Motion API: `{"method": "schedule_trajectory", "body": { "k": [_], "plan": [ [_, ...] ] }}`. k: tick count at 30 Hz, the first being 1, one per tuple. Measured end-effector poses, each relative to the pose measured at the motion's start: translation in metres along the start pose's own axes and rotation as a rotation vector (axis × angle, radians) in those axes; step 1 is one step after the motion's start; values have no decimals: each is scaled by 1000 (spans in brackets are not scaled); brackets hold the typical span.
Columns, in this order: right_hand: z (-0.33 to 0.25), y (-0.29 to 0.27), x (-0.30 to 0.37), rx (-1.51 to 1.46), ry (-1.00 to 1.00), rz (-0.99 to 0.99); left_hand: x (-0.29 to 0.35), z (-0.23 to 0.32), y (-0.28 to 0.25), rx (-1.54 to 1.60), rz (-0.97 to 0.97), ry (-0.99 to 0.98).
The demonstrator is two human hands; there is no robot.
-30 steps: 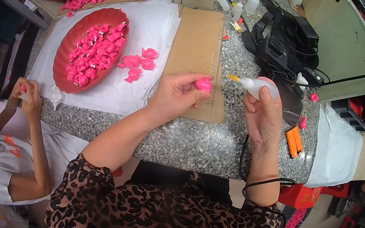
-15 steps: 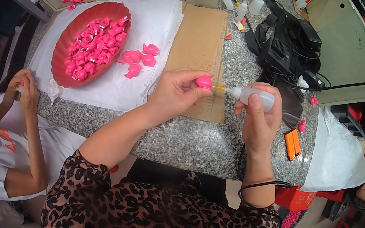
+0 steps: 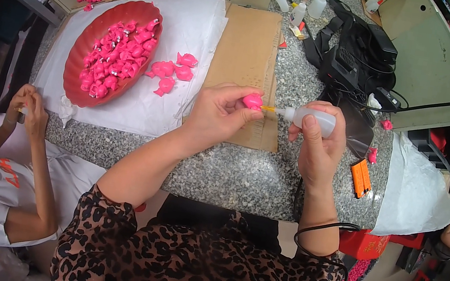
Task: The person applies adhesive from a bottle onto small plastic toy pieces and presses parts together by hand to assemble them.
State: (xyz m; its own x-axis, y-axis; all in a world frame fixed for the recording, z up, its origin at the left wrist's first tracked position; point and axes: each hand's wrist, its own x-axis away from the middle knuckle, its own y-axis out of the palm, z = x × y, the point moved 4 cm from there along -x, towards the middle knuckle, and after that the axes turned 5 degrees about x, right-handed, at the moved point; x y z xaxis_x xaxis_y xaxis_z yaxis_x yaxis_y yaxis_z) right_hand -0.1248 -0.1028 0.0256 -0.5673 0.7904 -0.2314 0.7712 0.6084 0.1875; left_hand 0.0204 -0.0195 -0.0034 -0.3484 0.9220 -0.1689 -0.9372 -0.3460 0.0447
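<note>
Glossy pink rounded piece [image 3: 252, 100] over brown cardboard sheet [image 3: 244, 50] on speckled grey stone tabletop [image 3: 219, 177]. One scalloped red bowl [image 3: 76, 63], many similar pieces [image 3: 118, 57] heaped inside; about four loose pieces [image 3: 186, 59] beside it. Left hand [image 3: 215, 110] narrowed, pinching piece; right hand [image 3: 321, 147] curled around one translucent squeeze bottle [image 3: 324, 120], yellow tip [image 3: 269, 108] at piece.
</note>
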Motion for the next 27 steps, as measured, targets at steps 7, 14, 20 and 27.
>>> {"method": "schedule_trajectory", "body": {
  "k": [7,14,20,27],
  "plan": [
    [1,-1,0,12,12,-12,1,0,1,4,0,0],
    [-8,-1,3,324,-153,-45,1,2,2,-81,25,57],
    [-17,6,7,559,-427,-76,1,2,1,-211,45,116],
    [-3,2,5,162,-66,29,1,-1,2,2,31,0]
  ]
}}
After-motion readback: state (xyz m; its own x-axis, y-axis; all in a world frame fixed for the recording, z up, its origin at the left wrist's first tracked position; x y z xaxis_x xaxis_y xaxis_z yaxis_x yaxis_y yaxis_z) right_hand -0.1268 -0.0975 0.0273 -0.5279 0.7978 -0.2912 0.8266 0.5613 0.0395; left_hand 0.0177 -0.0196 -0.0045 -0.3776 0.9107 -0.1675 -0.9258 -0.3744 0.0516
